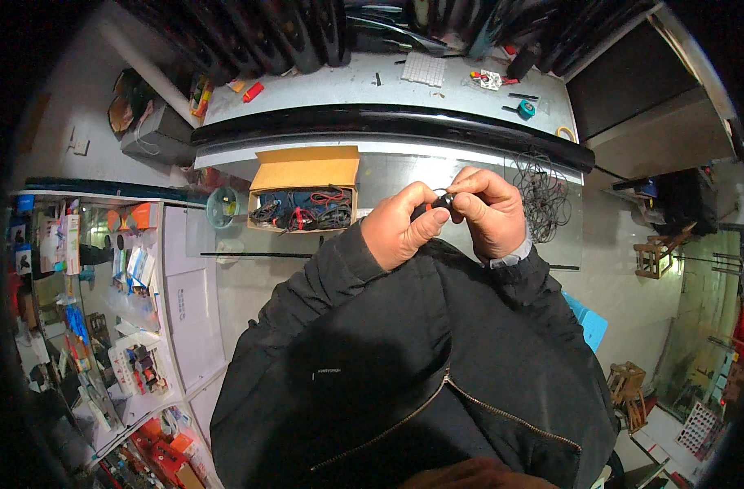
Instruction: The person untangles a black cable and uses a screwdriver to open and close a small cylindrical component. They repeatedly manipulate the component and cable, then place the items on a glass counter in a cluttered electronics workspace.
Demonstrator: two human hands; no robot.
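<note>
My left hand [403, 225] and my right hand [492, 210] meet above the near edge of the glass counter. Between their fingertips is a small black piece [444, 201] with a bit of orange on it and a thin dark wire curving over its top. My left thumb and fingers are closed round its left side. The right thumb and forefinger pinch at its right end. Fingers cover most of it, so its kind cannot be made out. To the left of my hands, an open cardboard box [262, 176] holds coiled black cables and red leads.
A tangle of thin black wire [545, 200] lies on the glass counter [388, 173] at the right. Left of the box stands a clear round container [222, 208]. A long black roll [388, 130] stretches across behind. Beyond it, a teal tape roll [526, 109] rests on the ledge. Packed shelves [135, 277] stand left.
</note>
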